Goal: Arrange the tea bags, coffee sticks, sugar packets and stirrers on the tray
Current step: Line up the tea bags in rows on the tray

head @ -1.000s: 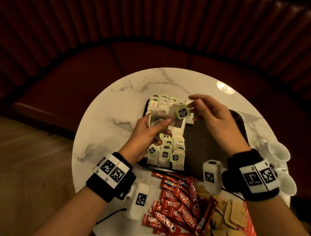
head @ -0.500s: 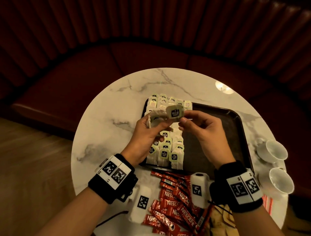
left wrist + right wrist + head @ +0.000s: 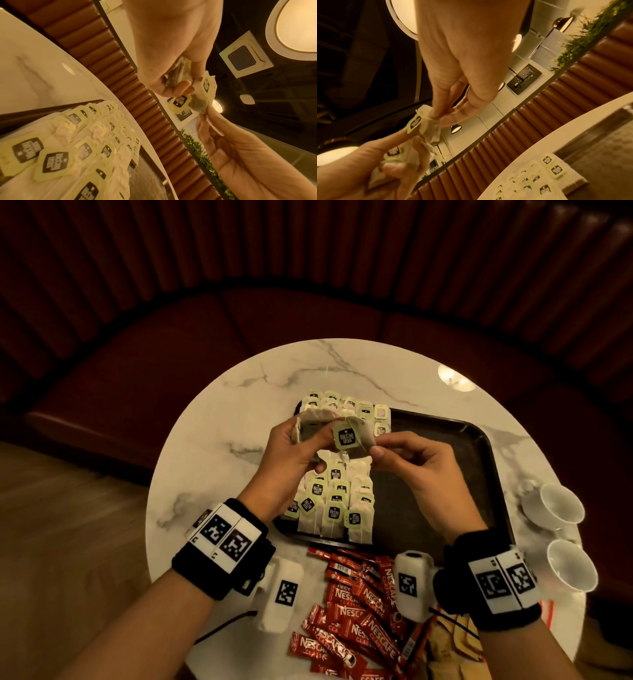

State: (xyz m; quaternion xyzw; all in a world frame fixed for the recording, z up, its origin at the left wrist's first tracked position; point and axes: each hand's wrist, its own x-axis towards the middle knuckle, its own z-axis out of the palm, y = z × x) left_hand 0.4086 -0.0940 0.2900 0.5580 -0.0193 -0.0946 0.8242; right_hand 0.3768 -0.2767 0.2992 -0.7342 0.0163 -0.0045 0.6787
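Note:
Above the dark tray (image 3: 445, 474), my left hand (image 3: 317, 440) grips a small bunch of tea bags (image 3: 310, 422). My right hand (image 3: 376, 447) pinches the edge of one tea bag (image 3: 346, 438) with a green tag, which still touches the bunch. In the left wrist view the left hand (image 3: 173, 82) holds crumpled bags while the right hand (image 3: 209, 119) pinches the tea bag (image 3: 197, 104) from below. In the right wrist view my right hand (image 3: 436, 116) nips the tea bag (image 3: 426, 115). Rows of tea bags (image 3: 334, 501) fill the tray's left part.
Red coffee sticks (image 3: 352, 607) and brown sugar packets (image 3: 445, 648) lie on the marble table (image 3: 212, 440) near me. Two white cups (image 3: 561, 505) stand at the right edge. The tray's right half is bare. A padded bench curves behind the table.
My right hand has come back from the tray's far end to the left hand and now pinches a tea bag at the bunch. The left hand has risen slightly.

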